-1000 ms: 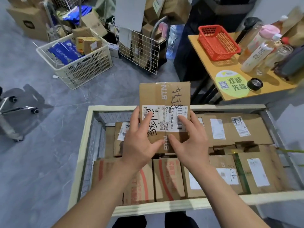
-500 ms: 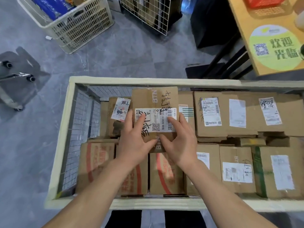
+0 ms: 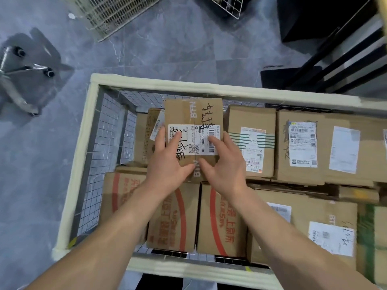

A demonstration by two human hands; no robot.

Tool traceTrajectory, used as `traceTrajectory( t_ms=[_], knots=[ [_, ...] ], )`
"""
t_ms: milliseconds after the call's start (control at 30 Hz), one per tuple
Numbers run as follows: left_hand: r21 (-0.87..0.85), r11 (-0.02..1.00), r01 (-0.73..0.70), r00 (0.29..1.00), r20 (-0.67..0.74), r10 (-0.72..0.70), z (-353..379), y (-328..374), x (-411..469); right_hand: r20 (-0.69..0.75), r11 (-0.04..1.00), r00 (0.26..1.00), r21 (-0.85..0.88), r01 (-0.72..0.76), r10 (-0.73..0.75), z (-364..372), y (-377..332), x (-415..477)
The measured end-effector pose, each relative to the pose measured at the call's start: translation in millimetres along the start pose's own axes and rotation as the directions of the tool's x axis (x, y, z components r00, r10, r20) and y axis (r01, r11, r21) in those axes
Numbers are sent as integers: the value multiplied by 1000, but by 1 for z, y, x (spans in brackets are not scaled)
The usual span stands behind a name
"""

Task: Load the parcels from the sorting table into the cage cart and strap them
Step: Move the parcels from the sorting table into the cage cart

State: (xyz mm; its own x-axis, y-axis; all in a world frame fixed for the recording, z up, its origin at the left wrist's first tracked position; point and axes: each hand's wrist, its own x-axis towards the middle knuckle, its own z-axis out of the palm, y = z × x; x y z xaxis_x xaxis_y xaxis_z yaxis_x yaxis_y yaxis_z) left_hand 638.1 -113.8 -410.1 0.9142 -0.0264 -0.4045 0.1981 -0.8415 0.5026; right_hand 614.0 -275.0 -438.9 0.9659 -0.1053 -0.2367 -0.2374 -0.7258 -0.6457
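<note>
1. Head view: the left hand [image 3: 167, 162] and right hand [image 3: 224, 164] grip the parcel [image 3: 193, 114] from either side, fingers across its label.
2. The parcel is at the far left of the cage cart [image 3: 83, 143], over the packed boxes [image 3: 301, 147]; whether it touches them I cannot tell.

cart: cage cart [image 3: 188, 86] | load: cardboard parcels [image 3: 251, 143] packed side by side inside

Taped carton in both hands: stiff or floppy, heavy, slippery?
Probably stiff: the taped carton shows flat faces and straight edges. Likely light: left hand and right hand hold only its near end. Its tape may be slick; bare cardboard should grip.
</note>
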Motion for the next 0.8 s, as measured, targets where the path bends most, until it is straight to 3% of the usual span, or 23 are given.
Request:
traceTrajectory(
  t_ms=[133,800],
  knots=[
    [-30,1000,-6,997,76,8,21,-8,20,11,995,998,-80,-59,60,8,14,7],
    [90,994,-58,977,211,38,76,-26,79,93,893,995,-445,66,-28,38,42,35]
  ],
)
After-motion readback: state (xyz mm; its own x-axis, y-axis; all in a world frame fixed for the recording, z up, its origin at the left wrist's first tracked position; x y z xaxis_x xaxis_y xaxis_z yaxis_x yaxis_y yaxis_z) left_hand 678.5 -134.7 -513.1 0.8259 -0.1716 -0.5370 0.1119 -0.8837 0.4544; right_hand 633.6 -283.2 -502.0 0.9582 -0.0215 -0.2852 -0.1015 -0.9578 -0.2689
